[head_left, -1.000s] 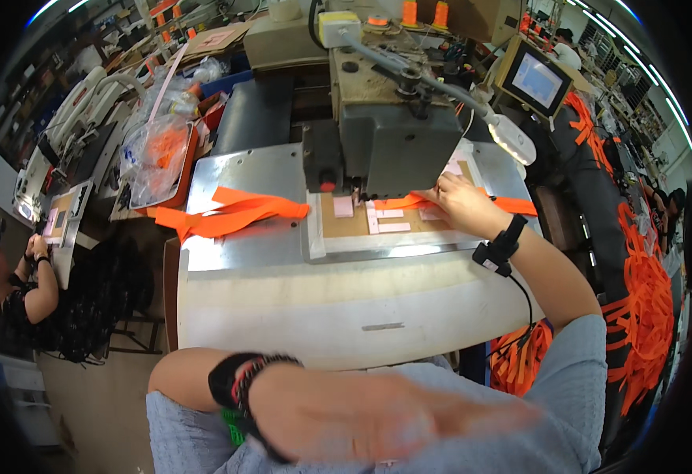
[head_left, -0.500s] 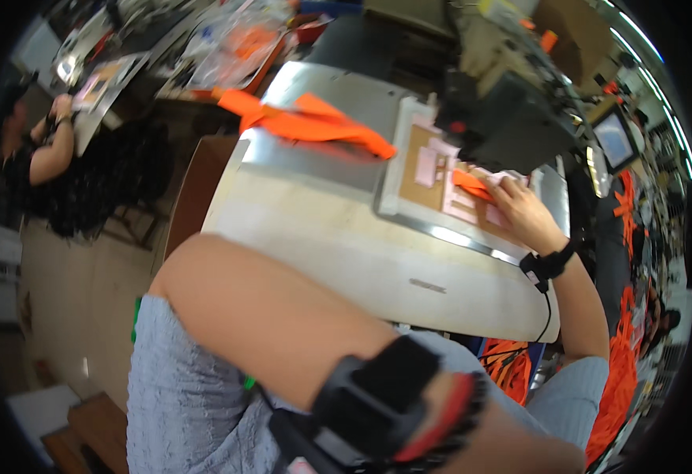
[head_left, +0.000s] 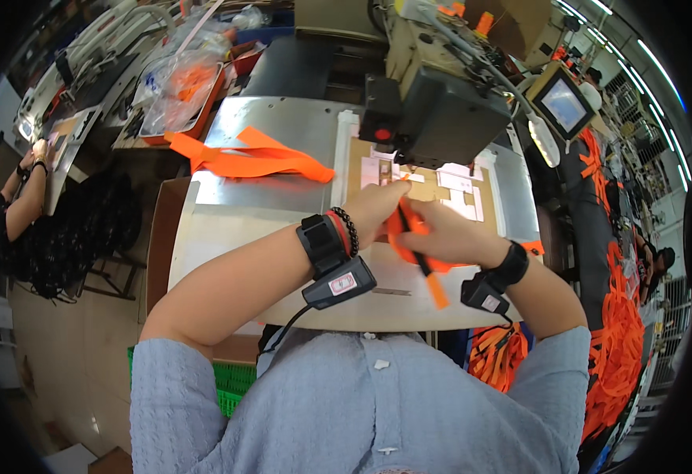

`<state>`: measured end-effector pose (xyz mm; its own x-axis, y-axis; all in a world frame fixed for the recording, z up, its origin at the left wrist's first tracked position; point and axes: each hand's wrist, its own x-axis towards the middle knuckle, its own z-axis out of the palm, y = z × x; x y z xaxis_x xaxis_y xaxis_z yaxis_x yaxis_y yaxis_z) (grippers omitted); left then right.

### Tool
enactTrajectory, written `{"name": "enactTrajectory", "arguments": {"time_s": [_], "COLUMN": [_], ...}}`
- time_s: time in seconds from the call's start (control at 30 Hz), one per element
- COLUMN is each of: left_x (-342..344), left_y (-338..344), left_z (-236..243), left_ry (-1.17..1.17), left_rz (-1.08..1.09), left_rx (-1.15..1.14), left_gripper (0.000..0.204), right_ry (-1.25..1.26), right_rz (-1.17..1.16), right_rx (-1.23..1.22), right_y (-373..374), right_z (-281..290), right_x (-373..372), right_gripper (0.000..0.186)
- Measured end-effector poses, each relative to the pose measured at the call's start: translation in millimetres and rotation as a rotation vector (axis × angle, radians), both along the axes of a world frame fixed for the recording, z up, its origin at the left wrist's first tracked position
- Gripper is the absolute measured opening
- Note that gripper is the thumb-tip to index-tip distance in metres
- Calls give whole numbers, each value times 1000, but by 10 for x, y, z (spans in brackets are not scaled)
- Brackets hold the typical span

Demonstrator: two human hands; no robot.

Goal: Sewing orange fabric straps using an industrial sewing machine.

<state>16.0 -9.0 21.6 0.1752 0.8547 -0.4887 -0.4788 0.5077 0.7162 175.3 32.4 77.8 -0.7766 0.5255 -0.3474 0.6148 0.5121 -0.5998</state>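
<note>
An orange webbing strap with a black strip [head_left: 406, 228] is held over the near edge of the sewing machine's template board. My right hand [head_left: 452, 235] is closed round the strap, and its loose orange end hangs down toward the white table. Close beside it, my left hand [head_left: 377, 212] meets the strap's upper part with bent fingers; its fingertips are partly hidden. The template board [head_left: 355, 178], brown with pale pink pieces, lies flat in a light frame beneath the dark sewing head [head_left: 448, 118].
Orange straps [head_left: 259, 162] lie on the metal plate at left. A tray with plastic bags [head_left: 184, 87] stands beyond. More orange straps [head_left: 618, 340] hang at right, by a screen [head_left: 564, 104]. Another person [head_left: 26, 197] works at far left. A green crate [head_left: 235, 383] is below.
My left arm has swung up from low across my body to the board. My right hand has drawn back from the board toward me, and both hands now meet at the orange strap.
</note>
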Motion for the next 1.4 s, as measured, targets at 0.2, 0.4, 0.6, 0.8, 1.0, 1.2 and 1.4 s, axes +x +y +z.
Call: {"name": "enactTrajectory", "arguments": {"time_s": [0.2,0.4,0.6,0.8,1.0,1.2,1.4], "left_x": [-133,-93,-308,-1312,-2170,-3344,-4623], "left_y": [-9,-97,-51,-66,-328,-945,-1981], "left_z": [-100,-70,-120,157,519,546,-187], "left_ry": [361,377,375,414,691,649,1063], "left_rz": [-55,-131,-143,-392,-224,-234,143], "left_rx": [111,150,59,-15,-28,22,21], "left_gripper": [26,31,37,28,26,47,58], "right_ry": [26,-14,-181,91,93,124,275], "right_rz": [-56,128,133,103,-88,-368,-493], "right_rx": [85,865,784,283,-58,-225,-198], "right_y": [80,248,322,426,409,446,455], "right_z": [-40,-587,-570,-255,-88,-179,-497], "right_x": [166,267,163,326,997,1645,2037], "right_gripper": [36,76,80,72,59,53,55]}}
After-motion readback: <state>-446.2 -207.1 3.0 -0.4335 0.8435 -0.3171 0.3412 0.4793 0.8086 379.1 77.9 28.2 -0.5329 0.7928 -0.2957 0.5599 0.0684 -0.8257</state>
